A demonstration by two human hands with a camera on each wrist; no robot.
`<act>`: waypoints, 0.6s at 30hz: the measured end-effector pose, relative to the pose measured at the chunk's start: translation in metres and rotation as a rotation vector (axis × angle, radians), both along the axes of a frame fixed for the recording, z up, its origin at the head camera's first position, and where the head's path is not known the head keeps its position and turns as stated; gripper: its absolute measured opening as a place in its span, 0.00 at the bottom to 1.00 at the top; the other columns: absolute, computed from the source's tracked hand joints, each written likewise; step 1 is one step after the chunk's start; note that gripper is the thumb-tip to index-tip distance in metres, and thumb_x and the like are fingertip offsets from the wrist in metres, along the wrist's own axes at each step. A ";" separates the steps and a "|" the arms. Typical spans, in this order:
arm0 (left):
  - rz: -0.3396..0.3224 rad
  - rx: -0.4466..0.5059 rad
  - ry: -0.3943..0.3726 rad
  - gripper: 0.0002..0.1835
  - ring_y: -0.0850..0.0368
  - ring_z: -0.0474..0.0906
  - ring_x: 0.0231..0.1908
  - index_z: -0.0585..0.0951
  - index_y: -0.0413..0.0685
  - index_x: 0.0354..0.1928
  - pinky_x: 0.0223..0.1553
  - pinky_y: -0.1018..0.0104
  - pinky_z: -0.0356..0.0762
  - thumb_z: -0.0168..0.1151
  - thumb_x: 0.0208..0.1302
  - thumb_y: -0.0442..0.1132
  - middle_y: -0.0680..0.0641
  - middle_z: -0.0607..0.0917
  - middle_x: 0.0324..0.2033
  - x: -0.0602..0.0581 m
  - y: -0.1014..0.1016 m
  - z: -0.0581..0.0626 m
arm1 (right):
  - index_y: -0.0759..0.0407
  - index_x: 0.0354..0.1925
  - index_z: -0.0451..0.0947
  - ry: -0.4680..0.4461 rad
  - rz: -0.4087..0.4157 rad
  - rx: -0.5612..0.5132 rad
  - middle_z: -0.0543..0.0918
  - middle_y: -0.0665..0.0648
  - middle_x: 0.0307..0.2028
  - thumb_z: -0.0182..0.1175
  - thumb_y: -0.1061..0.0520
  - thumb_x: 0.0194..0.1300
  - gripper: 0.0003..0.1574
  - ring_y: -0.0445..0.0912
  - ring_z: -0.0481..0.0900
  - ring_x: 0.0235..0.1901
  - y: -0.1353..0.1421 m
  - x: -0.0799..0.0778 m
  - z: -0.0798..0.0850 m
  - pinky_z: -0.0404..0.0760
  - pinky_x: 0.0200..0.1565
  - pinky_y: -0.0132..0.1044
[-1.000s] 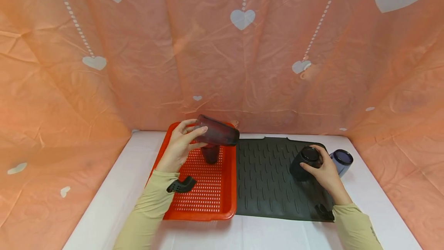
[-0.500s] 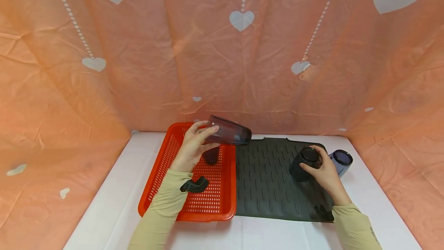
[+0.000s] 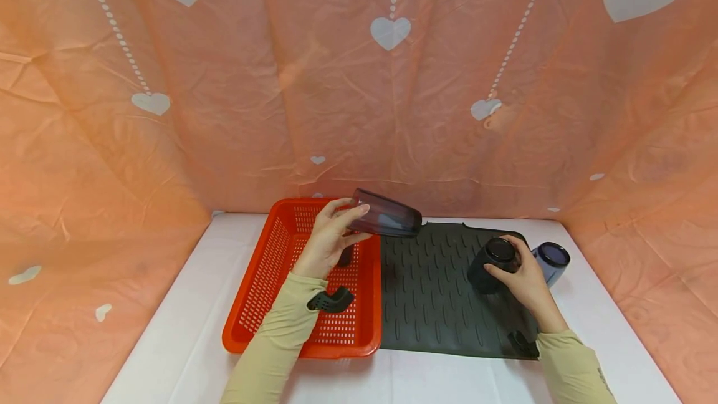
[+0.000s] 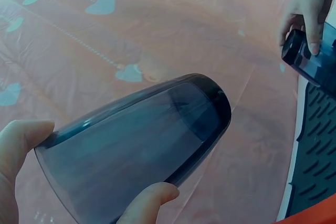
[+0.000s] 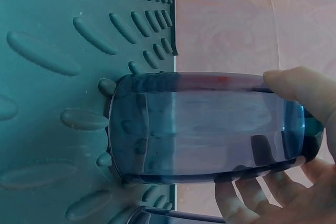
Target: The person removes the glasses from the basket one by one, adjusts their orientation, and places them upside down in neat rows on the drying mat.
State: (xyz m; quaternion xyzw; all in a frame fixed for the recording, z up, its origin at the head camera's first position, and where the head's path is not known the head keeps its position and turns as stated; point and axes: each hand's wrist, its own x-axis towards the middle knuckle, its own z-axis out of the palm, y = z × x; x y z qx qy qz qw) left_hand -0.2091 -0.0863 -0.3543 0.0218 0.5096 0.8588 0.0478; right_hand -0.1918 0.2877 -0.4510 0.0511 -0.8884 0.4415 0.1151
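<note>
My left hand (image 3: 328, 242) holds a dark, see-through tumbler (image 3: 389, 214) in the air, thumb and fingers round its rim end. The tumbler is tilted, its thick base pointing right, above where the basket meets the mat. Over on the right side of the mat, my right hand (image 3: 526, 276) grips a second tumbler (image 5: 210, 124) near its base; it stands upside down, mouth on the ridges. Just right of that hand is another upturned bluish tumbler (image 3: 552, 259). Inside the basket a dark tumbler (image 3: 344, 257) is mostly hidden by my left hand.
A red perforated basket (image 3: 370, 329) stands on the white table (image 3: 179, 317), its right side against a dark ridged drying mat (image 3: 429, 310). Behind the table hangs an orange sheet (image 3: 348, 92) with white hearts.
My left hand has carried its tumbler rightward, from above the basket to the mat's left edge. The basket's left part is more exposed now. My right hand and its tumbler have stayed put.
</note>
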 end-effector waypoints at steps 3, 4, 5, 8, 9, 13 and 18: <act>-0.004 -0.005 0.005 0.29 0.50 0.76 0.41 0.66 0.39 0.59 0.45 0.42 0.77 0.67 0.59 0.33 0.41 0.76 0.46 0.000 0.005 -0.001 | 0.61 0.65 0.59 -0.008 -0.002 -0.005 0.74 0.66 0.53 0.70 0.56 0.58 0.44 0.56 0.73 0.51 0.000 0.000 -0.001 0.70 0.47 0.31; -0.007 -0.008 0.006 0.29 0.50 0.75 0.43 0.65 0.39 0.59 0.45 0.41 0.77 0.68 0.59 0.34 0.41 0.77 0.46 0.000 0.006 -0.002 | 0.61 0.65 0.59 -0.008 0.000 -0.009 0.73 0.65 0.53 0.70 0.57 0.58 0.44 0.56 0.73 0.52 0.000 -0.001 -0.001 0.70 0.47 0.33; -0.011 -0.008 0.007 0.30 0.49 0.75 0.44 0.65 0.39 0.60 0.45 0.41 0.77 0.68 0.58 0.34 0.41 0.77 0.46 0.000 0.008 -0.003 | 0.61 0.65 0.59 -0.010 0.001 -0.009 0.73 0.65 0.54 0.70 0.57 0.58 0.44 0.56 0.73 0.52 0.000 -0.001 -0.001 0.71 0.48 0.35; -0.021 0.005 0.004 0.29 0.49 0.74 0.45 0.66 0.39 0.59 0.45 0.41 0.77 0.68 0.58 0.34 0.41 0.78 0.46 -0.001 0.013 -0.004 | 0.61 0.65 0.59 -0.011 -0.002 -0.005 0.74 0.65 0.54 0.70 0.57 0.57 0.43 0.53 0.73 0.51 0.000 -0.001 -0.002 0.71 0.48 0.34; -0.024 0.008 0.004 0.29 0.49 0.74 0.45 0.66 0.39 0.59 0.45 0.41 0.77 0.68 0.58 0.34 0.41 0.78 0.47 -0.001 0.014 -0.005 | 0.61 0.65 0.59 -0.009 -0.001 -0.005 0.74 0.64 0.53 0.70 0.57 0.57 0.43 0.52 0.73 0.51 0.000 -0.002 -0.002 0.70 0.48 0.32; -0.036 0.020 -0.003 0.29 0.49 0.74 0.45 0.66 0.38 0.59 0.45 0.42 0.77 0.67 0.59 0.33 0.40 0.77 0.48 -0.002 0.018 -0.008 | 0.61 0.65 0.60 0.002 -0.002 0.005 0.75 0.64 0.53 0.70 0.56 0.57 0.43 0.49 0.73 0.49 0.000 -0.002 -0.003 0.68 0.45 0.25; -0.058 0.024 -0.006 0.28 0.54 0.75 0.35 0.67 0.38 0.60 0.45 0.43 0.78 0.67 0.59 0.33 0.41 0.79 0.46 -0.004 0.023 -0.011 | 0.61 0.65 0.61 0.025 -0.008 0.013 0.76 0.65 0.51 0.71 0.57 0.56 0.43 0.40 0.73 0.46 0.001 -0.001 -0.001 0.68 0.42 0.23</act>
